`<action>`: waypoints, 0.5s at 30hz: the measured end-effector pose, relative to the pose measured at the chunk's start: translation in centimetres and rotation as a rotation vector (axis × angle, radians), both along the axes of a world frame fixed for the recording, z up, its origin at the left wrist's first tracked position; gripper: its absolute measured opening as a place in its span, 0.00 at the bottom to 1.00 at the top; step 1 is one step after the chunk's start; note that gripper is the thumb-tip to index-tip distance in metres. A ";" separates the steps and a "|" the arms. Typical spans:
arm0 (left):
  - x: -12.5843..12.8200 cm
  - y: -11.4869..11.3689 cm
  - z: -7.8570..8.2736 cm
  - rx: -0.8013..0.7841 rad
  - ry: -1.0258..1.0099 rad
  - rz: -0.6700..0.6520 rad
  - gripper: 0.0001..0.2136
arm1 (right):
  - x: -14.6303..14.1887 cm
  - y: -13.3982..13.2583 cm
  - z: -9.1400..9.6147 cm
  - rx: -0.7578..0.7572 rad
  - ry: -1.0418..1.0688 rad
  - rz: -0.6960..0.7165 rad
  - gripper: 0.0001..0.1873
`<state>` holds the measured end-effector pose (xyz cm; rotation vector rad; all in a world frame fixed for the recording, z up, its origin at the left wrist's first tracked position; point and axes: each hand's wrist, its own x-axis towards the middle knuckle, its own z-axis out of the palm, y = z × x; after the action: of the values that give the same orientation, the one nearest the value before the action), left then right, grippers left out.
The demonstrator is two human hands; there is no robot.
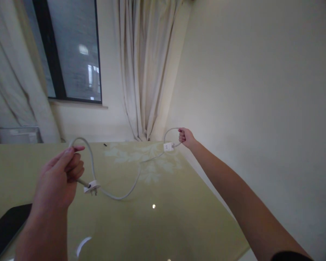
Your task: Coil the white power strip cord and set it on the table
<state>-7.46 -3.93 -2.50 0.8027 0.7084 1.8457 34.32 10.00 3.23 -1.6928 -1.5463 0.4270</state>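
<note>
White cable (118, 198) sags in a bend across the middle of the frame, over the pale green tabletop (184, 217), between a pronged plug (92, 186) left of centre and what looks like a socket block (168, 146) just right of it. The left grip (60, 174), at the left of the frame, is curled tight around a loop by the plug; the right grip (187, 138), farther off, is a fist closed on the loop beside the block. I would judge the cable light and springy rather than limp, since both loops hold their round shape, and smooth enough to slide through a slack hold. Nothing looks fragile, though the prongs could bend if levered. The plug's body, or the cable right behind it, seems the surest place to take hold, as do the block's sides. Hidden are the lengths inside both grips, and the passage behind plug and block is hard to follow. The block's slots are too small to read clearly. At lower left a dark flat object (9, 226) is cut off by the frame; a pale arc (82, 244) near the bottom could be a reflection.
</note>
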 end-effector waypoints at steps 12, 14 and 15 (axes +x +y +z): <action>0.1 0.5 -0.2 -0.007 0.017 0.019 0.06 | -7.7 -8.8 -9.6 0.425 -1.299 0.763 0.20; 0.4 0.4 -0.1 -0.006 0.018 0.025 0.06 | -6.7 -8.4 -10.6 0.336 -1.487 0.752 0.15; 0.5 0.3 0.0 -0.007 0.020 0.027 0.06 | -6.0 -8.0 -11.0 0.291 -1.543 0.725 0.14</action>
<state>-6.91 -3.60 -2.47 0.8112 0.7412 1.8605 28.29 2.00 -7.74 -1.0340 -3.0709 -1.0146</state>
